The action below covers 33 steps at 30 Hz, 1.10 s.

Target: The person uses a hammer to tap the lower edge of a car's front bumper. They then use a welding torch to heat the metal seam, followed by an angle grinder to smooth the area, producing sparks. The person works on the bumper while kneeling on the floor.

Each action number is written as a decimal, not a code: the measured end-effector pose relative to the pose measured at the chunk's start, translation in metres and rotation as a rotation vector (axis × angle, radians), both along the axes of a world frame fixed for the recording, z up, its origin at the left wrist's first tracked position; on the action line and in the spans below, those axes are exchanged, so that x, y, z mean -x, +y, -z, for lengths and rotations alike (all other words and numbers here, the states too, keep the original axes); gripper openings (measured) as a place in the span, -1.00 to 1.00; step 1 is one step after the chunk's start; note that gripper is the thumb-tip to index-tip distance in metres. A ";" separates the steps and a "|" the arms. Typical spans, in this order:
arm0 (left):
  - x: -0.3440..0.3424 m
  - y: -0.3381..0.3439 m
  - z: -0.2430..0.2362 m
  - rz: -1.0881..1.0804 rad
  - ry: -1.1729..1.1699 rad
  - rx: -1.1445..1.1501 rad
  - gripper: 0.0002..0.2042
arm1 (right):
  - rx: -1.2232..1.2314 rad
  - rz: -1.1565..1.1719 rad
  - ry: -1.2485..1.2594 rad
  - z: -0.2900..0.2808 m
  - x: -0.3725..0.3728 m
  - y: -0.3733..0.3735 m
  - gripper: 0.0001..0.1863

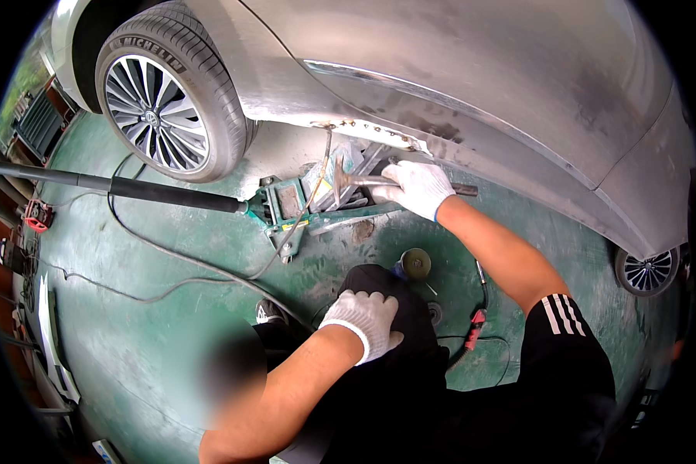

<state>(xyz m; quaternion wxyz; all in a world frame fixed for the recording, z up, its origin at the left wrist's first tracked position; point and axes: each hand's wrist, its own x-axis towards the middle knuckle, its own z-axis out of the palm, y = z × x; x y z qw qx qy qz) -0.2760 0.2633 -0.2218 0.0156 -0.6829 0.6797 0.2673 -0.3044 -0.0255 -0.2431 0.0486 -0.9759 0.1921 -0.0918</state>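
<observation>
My right hand (417,188) in a white glove grips a metal hammer (342,184), held sideways just below the car's sill (379,133), which is stripped pale with a row of dark holes. My left hand (361,321), also gloved, rests with curled fingers on my black-clad knee (373,282). Under the sill stands a green floor jack (282,203) with loose grey metal pieces and wrapping beside it. A grey cable (327,147) runs down from the sill. Below my right hand are a round grinder-like tool (416,263) and a red-handled torch-like tool (475,325).
The silver car spans the top, its near wheel (153,116) at upper left, another (643,271) at right. The jack's long handle (62,176) crosses the left side. Hoses lie over the green floor (147,332). A red machine (39,215) and long panels (52,348) line the left edge.
</observation>
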 end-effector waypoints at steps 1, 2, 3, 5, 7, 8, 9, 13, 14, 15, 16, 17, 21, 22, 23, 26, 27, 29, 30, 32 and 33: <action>0.000 0.002 0.002 -0.003 -0.009 -0.009 -0.47 | -0.007 0.006 0.030 -0.003 0.002 -0.001 -0.47; 0.000 0.003 0.004 -0.006 -0.018 -0.018 -0.47 | -0.014 0.013 0.061 -0.007 0.004 -0.002 -0.46; 0.000 0.005 0.005 -0.005 -0.011 -0.017 -0.47 | -0.106 0.116 0.007 -0.013 0.005 -0.005 -0.47; 0.001 0.001 0.003 0.009 0.006 -0.004 -0.47 | -0.044 0.091 -0.031 0.001 0.022 -0.008 -0.46; 0.001 0.000 0.000 -0.001 -0.002 -0.008 -0.47 | -0.024 0.055 -0.062 0.001 0.034 -0.011 -0.45; 0.000 -0.001 -0.001 -0.002 -0.005 -0.011 -0.47 | -0.082 0.088 -0.049 0.000 0.038 -0.015 -0.44; 0.000 -0.002 -0.001 0.003 -0.004 -0.014 -0.46 | -0.140 0.122 -0.036 -0.001 0.043 -0.019 -0.44; 0.004 -0.002 0.006 0.037 -0.011 -0.024 -0.44 | -0.277 0.148 -0.141 0.011 0.068 -0.021 -0.50; 0.006 -0.002 0.008 0.052 -0.015 -0.028 -0.44 | -0.316 0.138 -0.172 0.012 0.073 -0.020 -0.53; 0.009 -0.002 0.008 0.062 -0.011 -0.038 -0.43 | -0.363 0.152 -0.189 0.018 0.077 -0.022 -0.47; 0.010 -0.002 0.008 0.070 -0.012 -0.050 -0.42 | -0.403 0.159 -0.208 0.020 0.078 -0.019 -0.48; 0.011 -0.003 0.008 0.078 -0.013 -0.062 -0.40 | -0.444 0.164 -0.227 0.021 0.076 -0.014 -0.48; 0.018 -0.009 0.012 0.116 -0.012 -0.069 -0.37 | -0.569 0.165 -0.382 0.043 0.075 -0.005 -0.51; 0.018 -0.011 0.013 0.108 0.001 -0.053 -0.37 | -0.617 0.192 -0.419 0.048 0.072 -0.007 -0.54; 0.018 -0.012 0.014 0.099 0.013 -0.035 -0.37 | -0.643 0.193 -0.449 0.053 0.075 -0.005 -0.52; 0.021 -0.012 0.010 0.097 0.006 -0.029 -0.36 | -0.702 0.191 -0.498 0.061 0.079 0.000 -0.47; 0.021 -0.013 0.009 0.098 0.007 -0.037 -0.36 | -0.714 0.194 -0.491 0.063 0.078 -0.001 -0.47; 0.023 -0.014 0.008 0.104 0.014 -0.056 -0.36 | -0.740 0.230 -0.550 0.066 0.072 -0.002 -0.48; 0.025 -0.013 0.008 0.105 0.018 -0.058 -0.36 | -0.745 0.213 -0.568 0.068 0.073 -0.001 -0.48; 0.025 -0.011 0.008 0.101 0.025 -0.057 -0.35 | -0.749 0.172 -0.603 0.064 0.073 0.003 -0.48; 0.024 -0.013 0.008 0.093 0.019 -0.059 -0.35 | -0.740 0.179 -0.575 0.063 0.071 0.001 -0.50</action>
